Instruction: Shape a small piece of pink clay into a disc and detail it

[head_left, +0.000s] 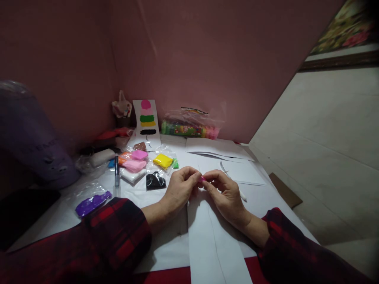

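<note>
On my feed, the left hand (pixel 182 185) and right hand (pixel 226 193) pinch a small pink piece (pixel 202 179) above the desk's (pixel 174 246) near edge.

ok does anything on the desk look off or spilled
Nothing looks spilled. The white sheets near the wall have uneven edges with dark gaps, perhaps lifted or curled, and the clay packets lie jumbled.

Clear, glossy, crinkled plastic wraps the smooth purple clay (pixel 92 204) at left and the shiny black pack (pixel 155 180); the near strip (pixel 211 240) looks like matt paper.
</note>
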The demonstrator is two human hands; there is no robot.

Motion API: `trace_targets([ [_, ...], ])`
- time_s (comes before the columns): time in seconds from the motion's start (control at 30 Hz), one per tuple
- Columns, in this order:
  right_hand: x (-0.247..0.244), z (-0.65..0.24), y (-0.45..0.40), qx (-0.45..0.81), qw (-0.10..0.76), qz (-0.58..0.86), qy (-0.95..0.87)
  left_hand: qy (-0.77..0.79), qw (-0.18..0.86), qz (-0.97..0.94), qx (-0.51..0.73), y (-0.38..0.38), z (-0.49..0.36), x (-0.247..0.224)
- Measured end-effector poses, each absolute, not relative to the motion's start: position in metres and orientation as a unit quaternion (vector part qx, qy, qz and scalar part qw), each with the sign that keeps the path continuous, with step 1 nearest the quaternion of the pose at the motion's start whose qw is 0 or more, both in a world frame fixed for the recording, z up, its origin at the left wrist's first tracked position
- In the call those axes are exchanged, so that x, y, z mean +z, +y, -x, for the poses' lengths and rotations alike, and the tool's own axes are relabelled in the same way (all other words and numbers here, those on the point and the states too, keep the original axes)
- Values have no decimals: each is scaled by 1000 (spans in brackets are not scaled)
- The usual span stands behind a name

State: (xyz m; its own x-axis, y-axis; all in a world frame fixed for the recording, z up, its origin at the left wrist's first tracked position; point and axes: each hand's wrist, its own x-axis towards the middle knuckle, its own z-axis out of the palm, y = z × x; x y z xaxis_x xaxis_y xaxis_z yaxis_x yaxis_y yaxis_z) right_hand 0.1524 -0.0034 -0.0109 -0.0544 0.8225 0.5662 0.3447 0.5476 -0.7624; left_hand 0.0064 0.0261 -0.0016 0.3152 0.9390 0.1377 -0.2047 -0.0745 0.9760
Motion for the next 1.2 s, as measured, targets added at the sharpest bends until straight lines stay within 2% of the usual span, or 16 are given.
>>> trace_targets([
  [0.53,-12,-153,0,293,581,424,-630,332,602,-551,472,24,-9,1],
  [0.8,-14,-155,-2,320,556,432,-635,347,595,-558,463,25,-10,-1],
  [1.1,-9,-158,-7,241,530,396,-710,376,513,-625,453,23,-9,-5],
  [1.2,-10,-157,-6,249,533,402,-702,377,472,-650,461,22,-7,-6],
])
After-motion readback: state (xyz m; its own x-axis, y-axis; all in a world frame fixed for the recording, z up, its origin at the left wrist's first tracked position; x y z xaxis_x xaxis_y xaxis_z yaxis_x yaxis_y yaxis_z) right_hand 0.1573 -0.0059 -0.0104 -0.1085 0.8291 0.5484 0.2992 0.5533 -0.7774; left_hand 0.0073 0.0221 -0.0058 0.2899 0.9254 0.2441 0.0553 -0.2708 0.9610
